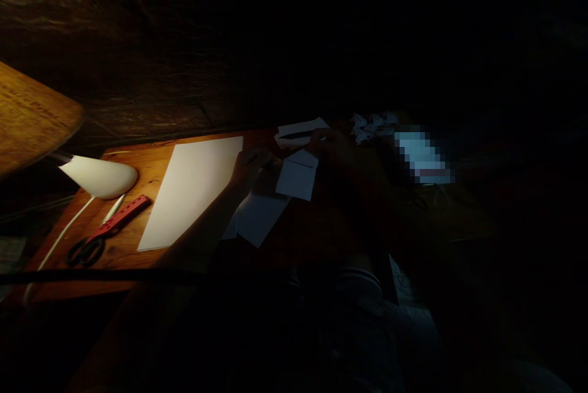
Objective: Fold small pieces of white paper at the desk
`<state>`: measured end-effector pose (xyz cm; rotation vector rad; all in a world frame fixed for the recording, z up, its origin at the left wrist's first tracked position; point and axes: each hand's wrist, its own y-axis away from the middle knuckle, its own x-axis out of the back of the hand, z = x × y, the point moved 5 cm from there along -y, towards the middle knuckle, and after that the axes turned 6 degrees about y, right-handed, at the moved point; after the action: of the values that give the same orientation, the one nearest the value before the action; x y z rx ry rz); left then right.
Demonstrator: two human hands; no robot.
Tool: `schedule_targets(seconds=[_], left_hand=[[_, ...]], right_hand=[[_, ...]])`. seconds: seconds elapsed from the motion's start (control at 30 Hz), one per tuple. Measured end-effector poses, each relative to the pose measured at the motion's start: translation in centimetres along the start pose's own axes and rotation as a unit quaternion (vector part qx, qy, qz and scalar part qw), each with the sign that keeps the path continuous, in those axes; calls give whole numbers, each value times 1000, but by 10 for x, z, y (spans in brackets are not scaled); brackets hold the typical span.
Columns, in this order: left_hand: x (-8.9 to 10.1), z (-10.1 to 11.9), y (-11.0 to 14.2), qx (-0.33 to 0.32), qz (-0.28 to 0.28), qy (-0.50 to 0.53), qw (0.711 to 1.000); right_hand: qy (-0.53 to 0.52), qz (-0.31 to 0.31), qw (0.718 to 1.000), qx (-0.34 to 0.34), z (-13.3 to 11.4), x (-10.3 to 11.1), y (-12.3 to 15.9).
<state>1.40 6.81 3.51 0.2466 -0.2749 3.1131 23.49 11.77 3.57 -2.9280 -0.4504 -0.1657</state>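
Observation:
Pinched in my right hand (325,141) is a small white piece of paper (295,180), held by its upper right corner and marked with a thin dark line near its top. To its left, my left hand (252,163) hovers by the right edge of a large white sheet of paper (188,197). Its fingers look curled together, but the dim light hides what they may hold. Below both hands, another cut piece of paper (264,218) lies on the wooden table (151,175), overlapping a further scrap.
At left stand a white lamp base (101,177) and its shade (32,117). Black-handled scissors (85,252) touch a red perforated strip (120,218). Folded paper (301,131) and crumpled white pieces (371,127) lie at the back. A bright blurred-out rectangle (422,157) glows at right.

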Motion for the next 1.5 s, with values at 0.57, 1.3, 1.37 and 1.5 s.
schedule_targets(seconds=[0.57, 1.3, 1.37, 1.5], left_hand=[[-16, -4, 5, 28, -15, 14, 999], [-7, -16, 1, 10, 29, 97, 995], [-7, -13, 1, -30, 13, 81, 996], [-7, -8, 2, -94, 6, 55, 994]], right_hand=[[87, -138, 987, 0, 0, -37, 13], [73, -74, 994, -23, 9, -33, 14], [64, -69, 995, -28, 9, -33, 14], [54, -64, 996, -43, 9, -32, 14]])
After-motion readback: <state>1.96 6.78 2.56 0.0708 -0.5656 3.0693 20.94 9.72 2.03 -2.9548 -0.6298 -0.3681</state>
